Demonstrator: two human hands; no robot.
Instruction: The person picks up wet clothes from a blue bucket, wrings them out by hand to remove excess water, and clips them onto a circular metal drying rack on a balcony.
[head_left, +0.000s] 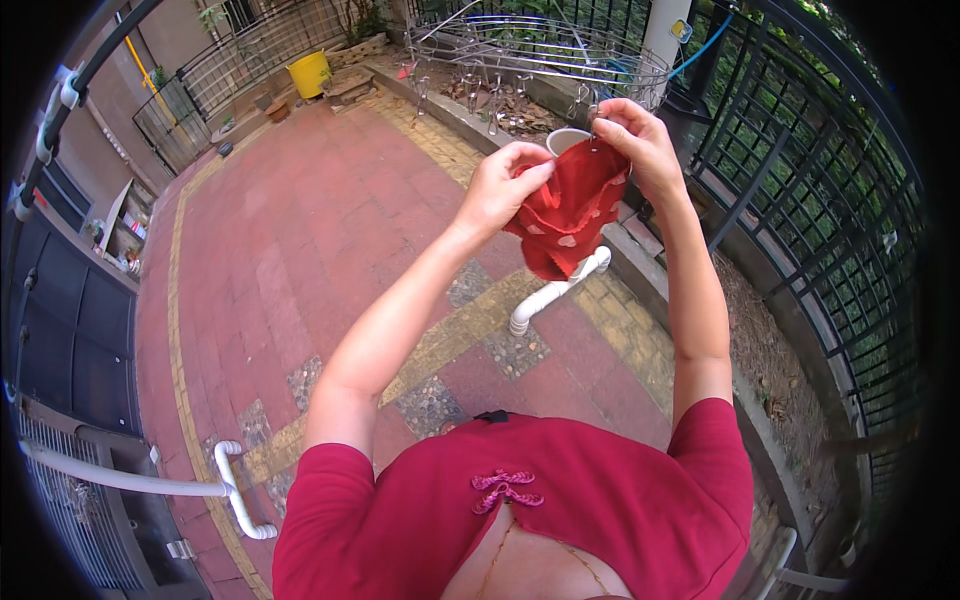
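Note:
Both arms are raised in front of me, holding a red cloth garment with pale patches and a ruffled edge. My left hand pinches its left edge between thumb and fingers. At the garment's upper right corner, my right hand grips a small metal clip that touches the fabric; whether the clip has closed on the cloth I cannot tell. Above the hands hangs a round wire drying rack, with several metal clips dangling from its rings.
White plastic pipe feet stand on red paving below the garment. A black metal fence runs along the right, behind a low kerb. A yellow bucket stands far back; a dark door is at left.

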